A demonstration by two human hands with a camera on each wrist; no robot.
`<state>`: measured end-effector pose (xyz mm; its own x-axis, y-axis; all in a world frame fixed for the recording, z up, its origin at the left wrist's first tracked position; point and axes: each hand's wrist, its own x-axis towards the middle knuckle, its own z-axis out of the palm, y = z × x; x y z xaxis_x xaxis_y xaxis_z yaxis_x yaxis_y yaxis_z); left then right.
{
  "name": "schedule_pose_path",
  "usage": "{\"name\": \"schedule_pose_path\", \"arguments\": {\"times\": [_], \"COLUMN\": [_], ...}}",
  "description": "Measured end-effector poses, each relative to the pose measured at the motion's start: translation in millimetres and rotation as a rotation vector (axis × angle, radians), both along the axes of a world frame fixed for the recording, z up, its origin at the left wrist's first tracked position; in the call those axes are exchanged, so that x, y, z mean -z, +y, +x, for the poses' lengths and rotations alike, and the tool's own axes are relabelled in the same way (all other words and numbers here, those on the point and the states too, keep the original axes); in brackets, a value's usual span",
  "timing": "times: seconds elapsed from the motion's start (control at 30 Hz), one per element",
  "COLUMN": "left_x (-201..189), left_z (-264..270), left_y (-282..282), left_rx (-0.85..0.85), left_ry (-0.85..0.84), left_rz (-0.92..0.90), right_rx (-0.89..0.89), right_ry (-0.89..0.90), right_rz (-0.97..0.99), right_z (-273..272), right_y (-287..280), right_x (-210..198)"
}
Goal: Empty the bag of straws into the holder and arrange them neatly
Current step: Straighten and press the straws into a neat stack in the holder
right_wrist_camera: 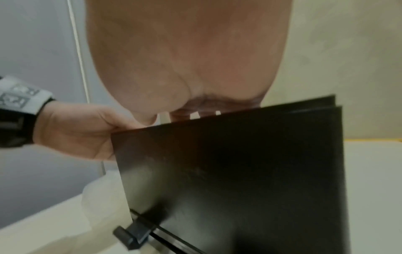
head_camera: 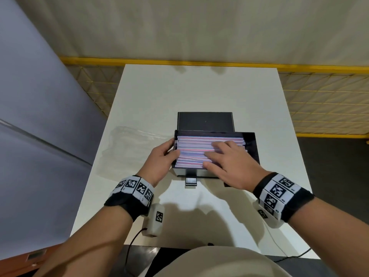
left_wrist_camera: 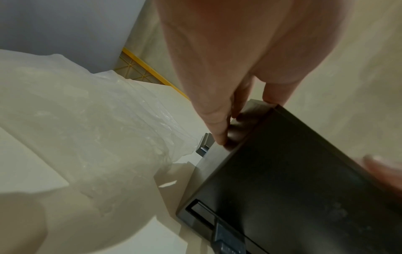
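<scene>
White table (head_camera: 199,92), yellow wire-mesh fence (head_camera: 329,100), beige wall (head_camera: 199,27), grey panel (head_camera: 30,96)

Left hand (head_camera: 159,158) cupped, fingers curled, thumb out. Right hand (head_camera: 229,166) flat, palm down, fingers spread.

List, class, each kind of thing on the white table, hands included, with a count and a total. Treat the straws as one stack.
Black box-shaped straw holder: 1
Stack of paper-wrapped straws: 1
Clear empty plastic bag: 1
Hands, left hand, right hand: 2
Total: 5
</scene>
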<state>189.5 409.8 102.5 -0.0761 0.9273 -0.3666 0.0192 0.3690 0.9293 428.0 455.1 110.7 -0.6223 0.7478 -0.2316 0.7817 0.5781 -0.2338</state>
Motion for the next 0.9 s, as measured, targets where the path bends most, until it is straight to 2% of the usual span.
{"name": "schedule_pose_path", "arguments": {"times": [0.1, 0.27, 0.43, 0.57, 0.7, 0.8, 0.87, 0.9], "left_x": [2, 9, 14, 10, 9, 16, 18, 15], "left_z": [-1, -3, -5, -6, -9, -15, -16, -14], "left_y": [-1, -1, -2, -5, -12, -19, -24, -26], "left_rx": [-0.009, -0.013, -0.003, 0.016, 0.093, 0.108, 0.133, 0.150], "left_ry": [0.003, 0.004, 0.022, 0.062, 0.217, 0.266, 0.291, 0.309], "left_rz": [-0.011, -0.014, -0.018, -0.022, -0.016, -0.021, -0.006, 0.011], "right_rx": [0.021, -0.031, -0.042, -0.112, -0.022, 0.053, 0.259, 0.412], "right_ry": [0.055, -0.092, 0.130, 0.036, 0.171, 0.226, 0.249, 0.247], "right_rz": [0.049, -0.084, 0.103, 0.018, 0.073, 0.217, 0.276, 0.220], "right_z": [-3, -12, 2, 11, 18, 30, 48, 56], "right_y": [0, -2, -8, -16, -13, -20, -20, -19], "right_x": [-7, -7, -16, -5, -9, -15, -13, -13]}}
